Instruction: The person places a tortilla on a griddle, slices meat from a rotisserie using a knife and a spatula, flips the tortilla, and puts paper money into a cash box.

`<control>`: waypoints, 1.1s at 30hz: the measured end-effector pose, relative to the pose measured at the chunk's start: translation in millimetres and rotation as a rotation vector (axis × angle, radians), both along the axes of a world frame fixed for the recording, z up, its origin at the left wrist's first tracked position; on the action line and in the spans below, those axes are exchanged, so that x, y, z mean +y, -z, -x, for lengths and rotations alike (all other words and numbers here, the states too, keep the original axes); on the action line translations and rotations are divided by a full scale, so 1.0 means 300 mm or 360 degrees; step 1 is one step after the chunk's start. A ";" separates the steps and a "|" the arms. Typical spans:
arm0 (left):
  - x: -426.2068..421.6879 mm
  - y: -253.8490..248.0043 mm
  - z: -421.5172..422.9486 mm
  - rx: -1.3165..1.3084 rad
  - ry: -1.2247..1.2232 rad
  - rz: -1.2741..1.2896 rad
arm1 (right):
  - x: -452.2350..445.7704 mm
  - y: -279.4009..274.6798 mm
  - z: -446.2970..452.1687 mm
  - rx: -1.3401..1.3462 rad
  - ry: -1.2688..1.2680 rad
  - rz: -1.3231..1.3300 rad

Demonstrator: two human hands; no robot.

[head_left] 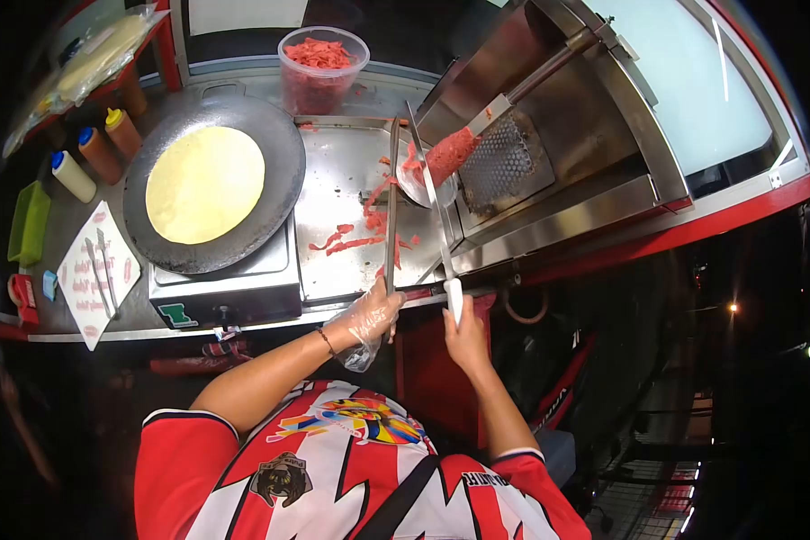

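My left hand [367, 317], in a clear plastic glove, is closed round the near end of a long, narrow metal tool [392, 207]. The tool reaches away over the steel tray; its exact kind is unclear. My right hand [468, 339] is bare and grips the white handle of a long knife [436, 198]. The knife's blade slants up past the left side of a red meat cone [451, 155] on a spit. Below the cone is a round metal plate [412, 186]. Strips of red meat [355, 244] lie on the tray [319, 193].
A yellow flatbread [205, 184] lies on a black griddle [283, 148] at left. A clear tub [288, 76] of shredded red meat stands behind the tray. Sauce bottles [99, 155], printed paper [90, 297] with tongs [102, 274], and a green box [31, 220] sit farther left. The steel grill housing [558, 220] borders the right.
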State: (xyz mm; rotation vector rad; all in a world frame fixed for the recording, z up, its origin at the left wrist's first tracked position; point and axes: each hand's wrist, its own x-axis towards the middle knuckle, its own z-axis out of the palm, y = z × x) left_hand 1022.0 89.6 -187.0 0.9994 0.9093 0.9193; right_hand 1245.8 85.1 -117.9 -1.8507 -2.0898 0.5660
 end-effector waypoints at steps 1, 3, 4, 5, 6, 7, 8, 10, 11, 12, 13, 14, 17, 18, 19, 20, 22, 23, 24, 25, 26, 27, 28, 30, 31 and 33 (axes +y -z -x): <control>0.010 -0.075 0.015 -0.0044 -0.0023 0.0187 | -0.021 -0.037 -0.020 -0.0090 -0.0004 0.0039; 0.037 -0.071 0.035 -0.0037 0.0005 0.0216 | -0.206 -0.081 -0.223 -0.0098 -0.0076 0.0109; 0.044 -0.079 0.051 -0.0037 0.0045 0.0185 | -0.258 -0.126 -0.288 -0.0058 -0.0064 0.0211; 0.044 -0.089 0.062 -0.0027 0.0021 0.0172 | -0.285 -0.181 -0.320 -0.0016 -0.0040 0.0309; 0.040 -0.098 0.067 -0.0014 0.0017 0.0155 | -0.277 -0.260 -0.296 -0.0044 -0.0033 0.0381; 0.028 -0.098 0.060 -0.0007 0.0040 0.0132 | -0.263 -0.317 -0.280 -0.0075 0.0000 0.0448; 0.008 -0.051 0.043 0.0005 0.0020 0.0174 | -0.248 -0.301 -0.324 -0.0120 0.0019 0.0418; -0.083 -0.089 0.092 -0.0232 0.0124 0.0298 | -0.206 -0.335 -0.265 0.0024 -0.0062 0.0282; -0.133 -0.106 0.116 -0.0253 0.0173 0.0189 | -0.182 -0.314 -0.252 0.0071 -0.0041 0.0244; -0.184 -0.103 0.123 -0.0301 0.0205 0.0224 | -0.158 -0.303 -0.197 0.0166 -0.0024 0.0150; -0.212 -0.067 0.117 -0.0265 0.0221 0.0160 | -0.138 -0.275 -0.124 0.0264 -0.0007 0.0064; -0.207 -0.038 0.105 -0.0298 0.0181 0.0140 | -0.103 -0.191 -0.079 0.0437 0.0069 0.0034; -0.193 -0.039 0.046 -0.0230 0.0109 0.0232 | 0.035 -0.103 0.146 0.0776 0.0266 0.0047; -0.207 -0.044 0.020 -0.0256 0.0103 0.0238 | 0.123 -0.070 0.192 0.0727 0.0152 -0.0208; -0.223 -0.039 -0.003 -0.0284 0.0087 0.0246 | 0.213 -0.043 0.226 0.0675 0.0026 -0.0457; -0.235 -0.030 -0.020 -0.0255 0.0107 0.0311 | 0.296 -0.067 0.274 0.0609 0.0060 -0.0487; -0.260 -0.049 -0.015 -0.0223 0.0118 0.0315 | 0.318 -0.058 0.315 0.0577 0.0103 -0.0505; -0.261 -0.057 -0.003 -0.0200 0.0129 0.0311 | 0.299 -0.018 0.310 0.0613 0.0116 -0.0508; -0.251 -0.047 0.000 -0.0187 0.0144 0.0329 | 0.278 0.034 0.296 0.0648 0.0125 -0.0518; -0.238 -0.044 0.004 -0.0208 0.0141 0.0308 | 0.218 0.171 0.228 0.0612 -0.0044 -0.0652; -0.225 -0.044 0.007 -0.0234 0.0134 0.0285 | 0.114 0.211 0.203 0.0730 0.0056 -0.0403; -0.212 -0.045 0.008 -0.0263 0.0122 0.0261 | 0.010 0.249 0.179 0.0834 0.0174 -0.0163; -0.202 -0.045 0.009 -0.0236 0.0114 0.0284 | -0.018 0.243 0.171 0.0766 0.0142 -0.0171; -0.194 -0.060 0.017 -0.0189 0.0124 0.0245 | 0.026 0.247 0.149 0.0678 0.0087 -0.0238; -0.195 -0.063 0.019 -0.0161 0.0139 0.0231 | 0.127 0.252 0.148 0.0650 0.0050 -0.0297; -0.186 -0.046 0.005 -0.0150 0.0118 0.0185 | 0.258 0.113 0.241 0.0660 0.0073 -0.0178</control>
